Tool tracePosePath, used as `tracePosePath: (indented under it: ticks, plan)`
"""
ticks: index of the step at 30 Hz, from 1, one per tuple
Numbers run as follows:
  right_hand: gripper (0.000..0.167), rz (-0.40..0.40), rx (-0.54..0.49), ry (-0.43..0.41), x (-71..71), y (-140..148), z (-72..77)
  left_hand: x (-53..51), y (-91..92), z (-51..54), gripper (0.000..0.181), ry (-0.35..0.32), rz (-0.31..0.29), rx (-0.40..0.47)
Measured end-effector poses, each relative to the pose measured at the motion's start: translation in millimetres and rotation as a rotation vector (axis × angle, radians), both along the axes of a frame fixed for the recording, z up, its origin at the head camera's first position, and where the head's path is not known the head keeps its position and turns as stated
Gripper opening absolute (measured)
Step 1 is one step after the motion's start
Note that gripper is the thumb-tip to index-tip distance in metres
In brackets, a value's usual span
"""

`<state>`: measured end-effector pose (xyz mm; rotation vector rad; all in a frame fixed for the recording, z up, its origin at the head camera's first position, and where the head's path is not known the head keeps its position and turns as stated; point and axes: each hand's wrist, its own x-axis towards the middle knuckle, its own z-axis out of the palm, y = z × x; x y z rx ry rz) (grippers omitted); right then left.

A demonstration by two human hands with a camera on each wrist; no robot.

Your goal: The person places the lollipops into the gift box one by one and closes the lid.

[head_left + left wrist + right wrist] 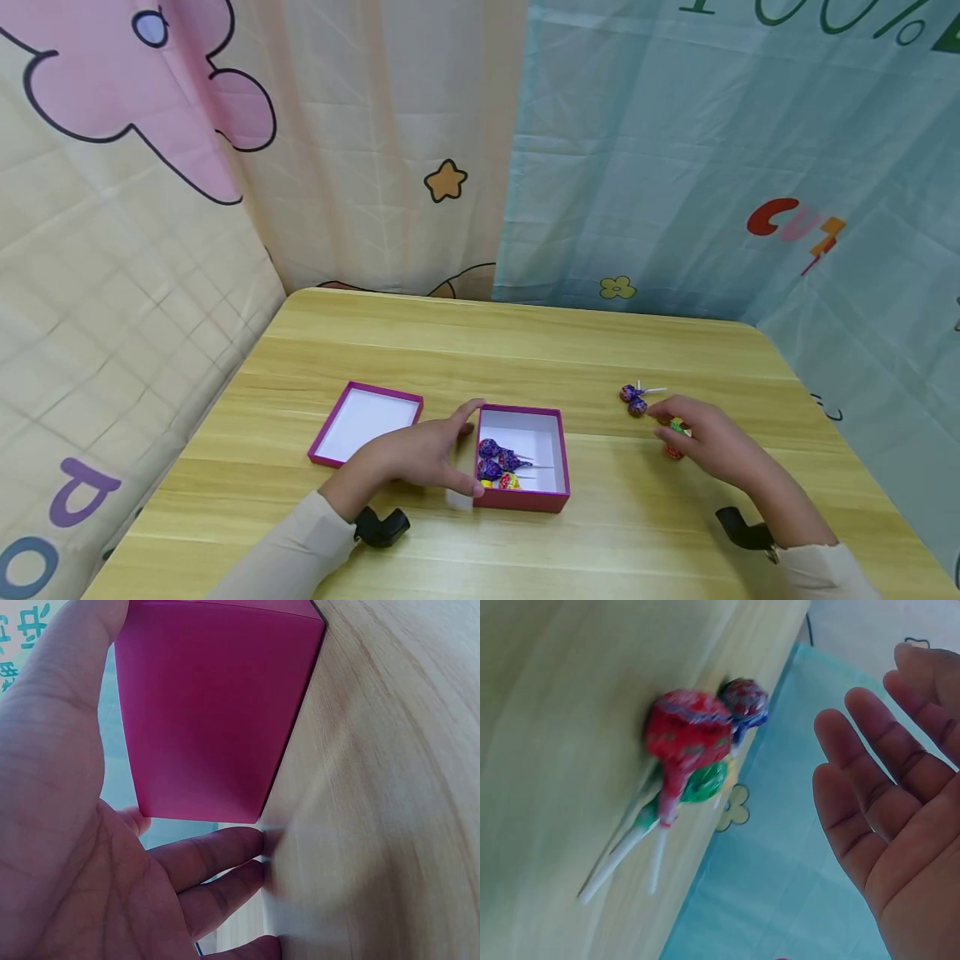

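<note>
My left hand (pixel 423 454) spans the left side of an open magenta box (pixel 521 500), its thumb at the front corner and a fingertip at the back corner. In the left wrist view the box's magenta wall (pixel 217 712) stands between thumb and fingers. Inside the box lie several purple-wrapped lollipops (pixel 491 469) and yellow-red ones (pixel 509 481). My right hand (pixel 716 442) hovers beside a red lollipop (pixel 686 727) and a green lollipop (pixel 705 782), fingers apart and holding nothing. Two purple lollipops (pixel 637 407) lie just beyond it.
A magenta-rimmed box lid (pixel 375 421) lies with its white inside up, left of the box. Everything rests on a wood-grain table (pixel 480 350). Printed curtains (pixel 390 167) hang behind and beside the table.
</note>
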<state>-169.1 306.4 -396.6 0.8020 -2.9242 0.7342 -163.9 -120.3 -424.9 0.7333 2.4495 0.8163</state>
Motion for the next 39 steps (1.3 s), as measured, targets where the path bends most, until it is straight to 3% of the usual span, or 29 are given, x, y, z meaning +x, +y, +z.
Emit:
tracePosePath:
  ticks: [19,30,39]
  plan:
    - [0.021,-0.071,0.183,-0.009,1.8,23,-16.4,-0.3,-0.6,-3.0,0.122,0.010,0.001,-0.001]
    - [0.018,-0.043,0.213,-0.009,0.3,26,-25.5,0.4,-0.4,-2.6,0.121,0.009,0.003,-0.001]
    - [0.013,-0.057,0.216,-0.065,0.8,25,-28.4,0.0,-1.1,-4.0,0.122,0.012,-0.002,0.000]
